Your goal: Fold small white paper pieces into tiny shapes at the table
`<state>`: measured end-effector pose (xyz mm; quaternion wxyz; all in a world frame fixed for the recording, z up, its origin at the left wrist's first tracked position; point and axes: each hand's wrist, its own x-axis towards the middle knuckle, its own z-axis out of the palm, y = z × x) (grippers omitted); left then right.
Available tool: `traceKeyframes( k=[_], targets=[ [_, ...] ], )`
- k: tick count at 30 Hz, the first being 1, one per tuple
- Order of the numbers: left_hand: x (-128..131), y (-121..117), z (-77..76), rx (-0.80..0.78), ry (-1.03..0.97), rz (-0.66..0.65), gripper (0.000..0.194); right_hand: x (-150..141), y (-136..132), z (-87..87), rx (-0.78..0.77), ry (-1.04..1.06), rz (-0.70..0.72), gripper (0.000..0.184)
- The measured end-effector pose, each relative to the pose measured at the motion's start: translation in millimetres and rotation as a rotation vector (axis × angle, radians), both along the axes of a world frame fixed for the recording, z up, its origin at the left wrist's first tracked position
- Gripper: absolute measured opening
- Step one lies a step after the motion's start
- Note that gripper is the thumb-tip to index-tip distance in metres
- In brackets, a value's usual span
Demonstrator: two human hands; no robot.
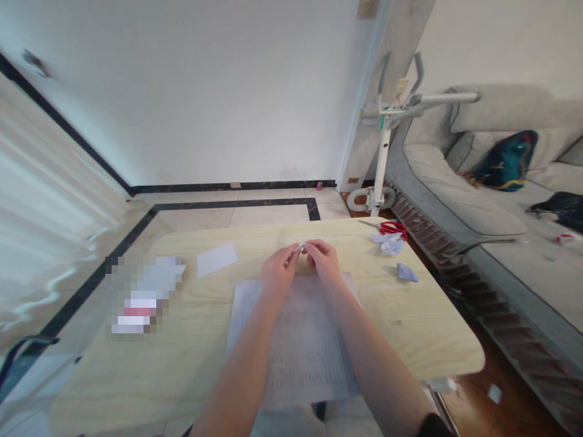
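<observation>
Both my hands meet over the far middle of a light wooden table [410, 328]. My left hand [277, 271] and my right hand [322, 260] are closed in pinches on a small white piece of paper [299, 247] held between their fingertips. Under my forearms lies a large white sheet [303, 346] with faint print. A smaller white slip [217, 259] rests flat to the left of my hands.
Red-handled scissors [390, 228] and crumpled paper scraps [392, 244] lie at the table's far right, with a bluish scrap [407, 272] nearer. A blurred-out patch [143, 291] sits at the left. A grey sofa [478, 206] and a white stand [382, 158] are to the right.
</observation>
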<state>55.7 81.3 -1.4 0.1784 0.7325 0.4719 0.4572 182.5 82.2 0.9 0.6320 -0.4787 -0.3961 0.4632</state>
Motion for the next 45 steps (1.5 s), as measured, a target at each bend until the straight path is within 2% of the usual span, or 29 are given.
traceKeyframes(
  k=[8,25,36,40,45],
  targets=[
    [0.7,1.4,-4.1,-0.031,0.011,-0.022,0.028,-0.1,0.1,-1.4,-0.010,-0.061,0.006,0.017],
    [-0.3,2.8,-2.6,0.009,0.024,-0.075,0.028,4.9,0.2,-3.1,0.030,-0.305,0.004,0.015],
    [-1.3,2.3,-3.0,0.031,0.061,-0.112,0.029,8.7,-0.2,-0.1,0.009,-0.284,0.053,0.012],
    [0.4,1.8,-3.3,0.059,0.110,-0.114,0.030,7.6,-0.5,0.2,-0.012,-0.285,-0.007,0.010],
    [6.4,1.3,-4.0,0.089,0.177,-0.113,0.030,4.1,-1.6,-2.6,-0.086,-0.254,-0.120,0.016]
  ],
)
